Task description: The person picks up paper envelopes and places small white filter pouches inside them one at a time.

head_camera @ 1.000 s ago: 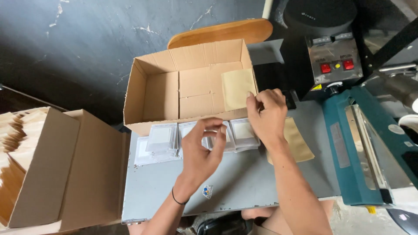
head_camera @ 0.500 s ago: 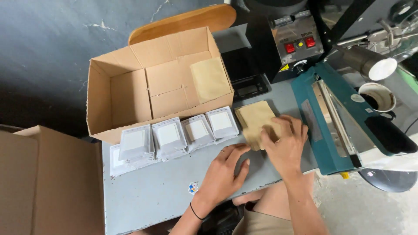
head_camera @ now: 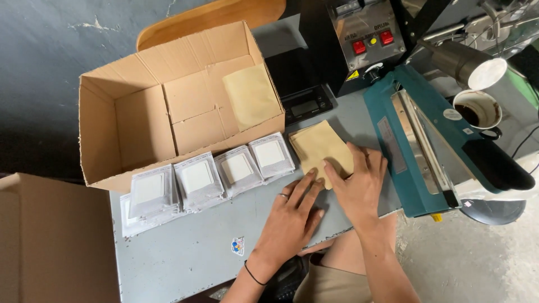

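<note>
A stack of tan paper pouches (head_camera: 315,145) lies on the grey table (head_camera: 185,255) between a row of white packets and a teal sealer. My right hand (head_camera: 359,188) rests flat on the stack's near right corner, with thumb and fingers spread over it. My left hand (head_camera: 289,221) lies flat on the table, fingertips touching the stack's near edge, and holds nothing. Several small stacks of white square packets (head_camera: 197,179) stand in a row along the front wall of an open cardboard box (head_camera: 129,120). One tan pouch (head_camera: 251,95) leans inside that box.
A teal heat sealer (head_camera: 418,151) runs along the table's right edge. Behind it are a black scale (head_camera: 306,104), a control box with red buttons (head_camera: 365,33) and a stained white cup (head_camera: 477,109). Another cardboard box (head_camera: 50,241) stands at the left.
My right hand came down from the box rim onto the tan pouches. My left hand left the white packets and moved right to the stack's edge. The view shifted right.
</note>
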